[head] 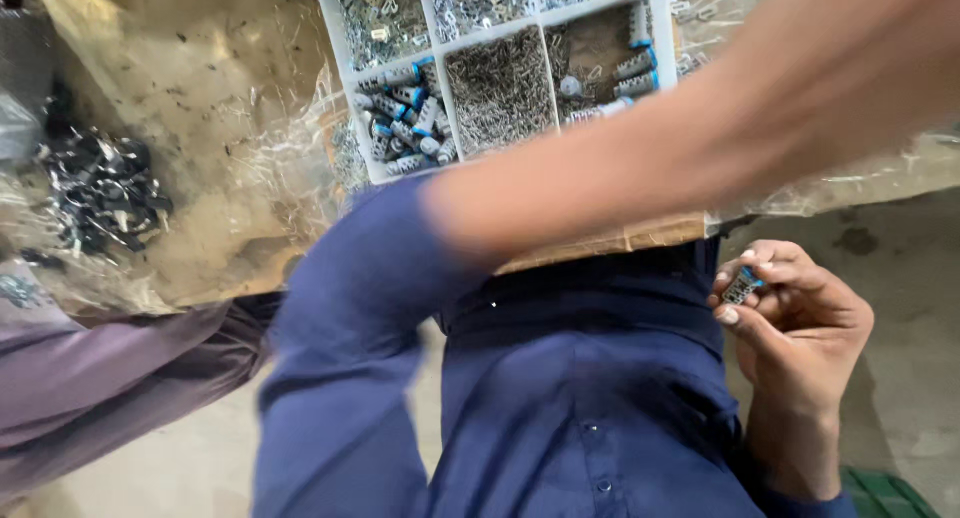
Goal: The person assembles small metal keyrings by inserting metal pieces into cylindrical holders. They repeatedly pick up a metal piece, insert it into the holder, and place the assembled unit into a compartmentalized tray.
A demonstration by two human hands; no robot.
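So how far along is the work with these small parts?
Looks done: the white tray holds metal bits, separated by kind. In hand: the right hand pinches one grey-and-blue part; the left arm reaches across, its hand out of view. Left: seemingly a loose pile of black pieces beside the tray.

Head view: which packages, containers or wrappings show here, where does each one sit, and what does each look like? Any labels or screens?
White compartment tray: top centre, rectangular, holding small metal parts and blue-tipped pieces.
Clear plastic wrapping: crinkled, spread over the brown bench, top left.
Green crate corner: bottom right, only partly in view.
No labels, signs or screens can be seen.
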